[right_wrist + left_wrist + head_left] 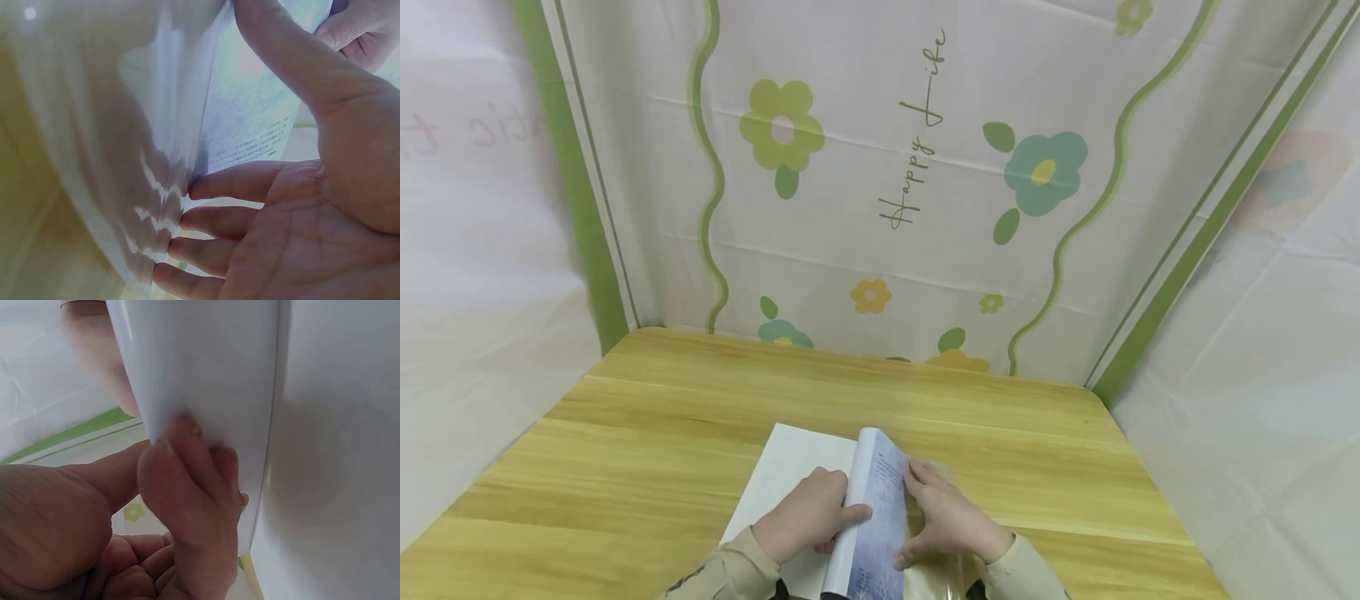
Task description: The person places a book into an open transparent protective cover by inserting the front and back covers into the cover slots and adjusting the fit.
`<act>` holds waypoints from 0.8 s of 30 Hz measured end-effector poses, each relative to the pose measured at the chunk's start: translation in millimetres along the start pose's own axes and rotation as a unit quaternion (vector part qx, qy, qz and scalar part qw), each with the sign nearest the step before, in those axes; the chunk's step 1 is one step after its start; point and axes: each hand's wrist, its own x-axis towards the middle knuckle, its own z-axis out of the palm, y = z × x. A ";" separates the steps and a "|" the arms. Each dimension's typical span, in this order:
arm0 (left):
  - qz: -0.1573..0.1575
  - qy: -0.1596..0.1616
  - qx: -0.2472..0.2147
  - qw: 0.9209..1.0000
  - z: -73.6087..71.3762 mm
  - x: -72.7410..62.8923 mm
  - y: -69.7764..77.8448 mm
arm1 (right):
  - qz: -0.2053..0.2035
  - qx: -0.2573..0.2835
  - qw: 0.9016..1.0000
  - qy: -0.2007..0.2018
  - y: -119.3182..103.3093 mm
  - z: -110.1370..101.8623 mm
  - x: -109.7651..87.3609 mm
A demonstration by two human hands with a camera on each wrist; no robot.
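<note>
A book with a white page or board lies at the table's near side. Its blue-violet printed cover is bent up into a curve beside that white part. My left hand grips the bent cover, thumb on the printed face and fingers curled behind, as the left wrist view shows against the cover's white back. With straight, spread fingers, my right hand touches the cover's right edge. Clear plastic film meets that edge, fingertips right along it in the right wrist view.
The wooden table extends around the book to rounded far corners. A white fabric backdrop with printed flowers and lettering rises behind it, and more fabric hangs at the left and right sides.
</note>
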 end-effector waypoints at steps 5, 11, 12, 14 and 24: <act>-0.007 -0.001 0.001 1.000 0.7 0.4 -0.3 | 0.001 0.001 1.000 -0.001 -0.4 -0.4 0.1; -0.013 0.003 0.006 1.000 1.4 0.2 -0.1 | 0.003 0.000 1.000 -0.003 -1.8 -1.5 0.5; -0.014 0.004 0.006 1.000 1.6 0.3 -0.4 | 0.002 0.000 1.000 -0.004 -1.9 -1.7 0.6; -0.013 0.005 0.009 1.000 2.3 0.5 -1.2 | 0.002 0.000 1.000 -0.005 -1.9 -1.8 0.7; 0.006 -0.001 0.030 1.000 3.0 2.0 -2.0 | 0.002 0.001 1.000 -0.010 -1.4 -1.0 1.4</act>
